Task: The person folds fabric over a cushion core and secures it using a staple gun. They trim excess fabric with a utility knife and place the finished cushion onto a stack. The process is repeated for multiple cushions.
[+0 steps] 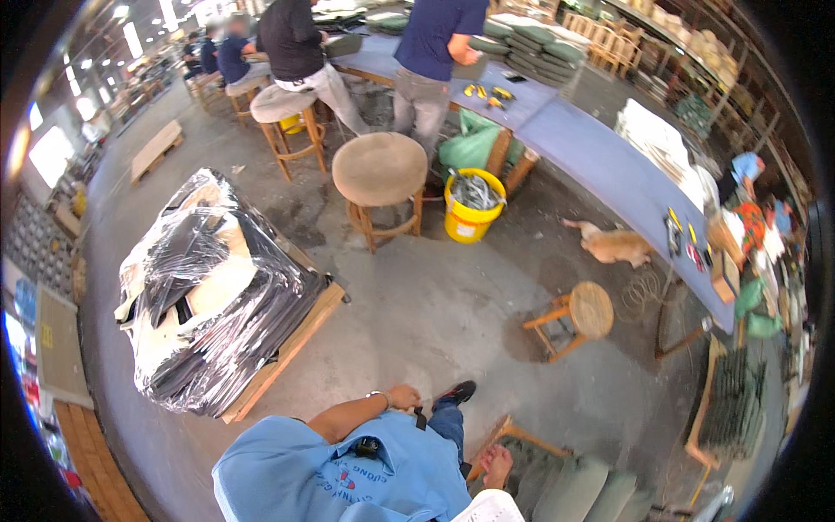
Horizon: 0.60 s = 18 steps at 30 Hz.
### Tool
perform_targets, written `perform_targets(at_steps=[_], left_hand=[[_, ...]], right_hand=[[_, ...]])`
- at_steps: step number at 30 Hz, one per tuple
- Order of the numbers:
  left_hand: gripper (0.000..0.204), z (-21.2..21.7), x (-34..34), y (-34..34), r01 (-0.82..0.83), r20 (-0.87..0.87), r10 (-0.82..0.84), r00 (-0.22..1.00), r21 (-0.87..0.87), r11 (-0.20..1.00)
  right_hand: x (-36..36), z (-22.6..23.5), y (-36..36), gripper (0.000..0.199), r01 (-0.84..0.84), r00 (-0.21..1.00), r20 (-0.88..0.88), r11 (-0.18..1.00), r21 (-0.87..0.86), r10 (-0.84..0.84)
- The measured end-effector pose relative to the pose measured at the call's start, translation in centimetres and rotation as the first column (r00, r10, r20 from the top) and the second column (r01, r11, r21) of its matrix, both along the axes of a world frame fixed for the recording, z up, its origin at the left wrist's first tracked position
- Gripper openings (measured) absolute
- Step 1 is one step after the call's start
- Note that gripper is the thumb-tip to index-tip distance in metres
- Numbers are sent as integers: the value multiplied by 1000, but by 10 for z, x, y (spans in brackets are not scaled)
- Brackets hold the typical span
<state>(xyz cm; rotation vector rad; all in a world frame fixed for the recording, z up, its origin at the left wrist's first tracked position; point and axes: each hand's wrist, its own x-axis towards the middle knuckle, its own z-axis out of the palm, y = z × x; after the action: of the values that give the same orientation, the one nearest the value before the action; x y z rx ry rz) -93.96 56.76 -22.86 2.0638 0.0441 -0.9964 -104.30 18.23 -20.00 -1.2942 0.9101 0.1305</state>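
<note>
In the head view, the green cushions (570, 491) lie at your lower right, long edges slanting up and rightward. A wooden stool (591, 311) stands ahead, between you and the counter (609, 143); a wrapped load (217, 304) sits left. Your left hand (403, 398) crosses your waist, your right hand (497, 465) hangs near the cushions; both look part-curled, their hold unclear.

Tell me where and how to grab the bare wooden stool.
Grip the stool by opposite edges of its round seat, probably best from above on the camera wearer's side: it appears to stand upright, seat uppermost, with nothing lying on top.
</note>
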Motion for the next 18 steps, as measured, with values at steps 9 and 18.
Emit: perform_targets(at_steps=[9, 18], left_hand=[[36, -50, 124, 59, 12, -54, 25, 998, 591, 806], [38, -42, 318, -69, -557, 200, 521, 830, 241, 795]], right_hand=[[221, -48, -19, 16, -458, 862, -214, 887, 55, 459], [466, -28, -167, 19, -679, 726, -281, 593, -433, 627]])
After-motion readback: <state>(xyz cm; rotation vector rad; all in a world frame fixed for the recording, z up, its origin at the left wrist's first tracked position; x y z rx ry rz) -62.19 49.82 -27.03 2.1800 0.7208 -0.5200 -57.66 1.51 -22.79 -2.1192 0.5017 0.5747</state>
